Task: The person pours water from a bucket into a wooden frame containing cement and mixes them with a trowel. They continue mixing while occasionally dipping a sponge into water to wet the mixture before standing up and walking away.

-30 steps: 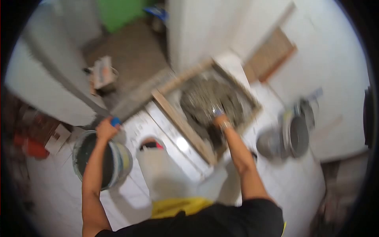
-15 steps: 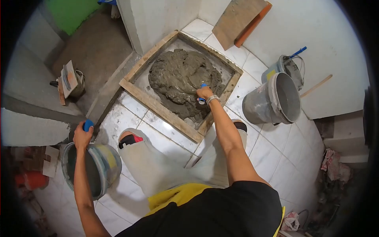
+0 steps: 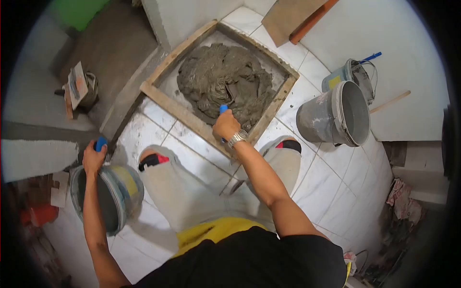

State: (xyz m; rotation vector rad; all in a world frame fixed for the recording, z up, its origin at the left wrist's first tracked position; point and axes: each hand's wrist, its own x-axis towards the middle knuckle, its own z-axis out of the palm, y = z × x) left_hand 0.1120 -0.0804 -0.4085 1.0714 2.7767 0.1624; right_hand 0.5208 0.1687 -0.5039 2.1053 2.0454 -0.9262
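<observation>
— Where does the mortar sit?

— The mortar (image 3: 223,79) lies as one wet grey heap inside a wooden frame (image 3: 180,113) on the tiled floor (image 3: 336,177), close to the corner of the walls; it fills most of the frame.

— And the hands?

— The person's right hand (image 3: 225,126) is closed in a fist round the blue handle of a trowel (image 3: 223,109) at the near edge of the heap; the blade is hidden, seemingly sunk in the mortar. The left hand (image 3: 91,157) is wrapped round a blue grip (image 3: 101,143) just above the rim of a bucket (image 3: 127,185); what that grip belongs to cannot be told.

— How far along does the work look?

— The heap looks evenly wet and furrowed, with no dry powder showing, so the mixing seems largely done; nearly all of it is in the frame; the bucket's inside is dark, and whether it holds any cannot be read.

— What else is about?

— To the right stands a big grey pail (image 3: 312,117) touching a smaller pail (image 3: 338,77); a stick (image 3: 390,102) lies just beyond them; a board (image 3: 288,17) leans at the far wall; a small pot (image 3: 79,89) sits well off to the left; rags (image 3: 401,197) lie at the far right.

— Anything in the way?

— The near rail of the frame, and the person's own trouser leg (image 3: 182,192), lie between the heap and the bucket.
</observation>
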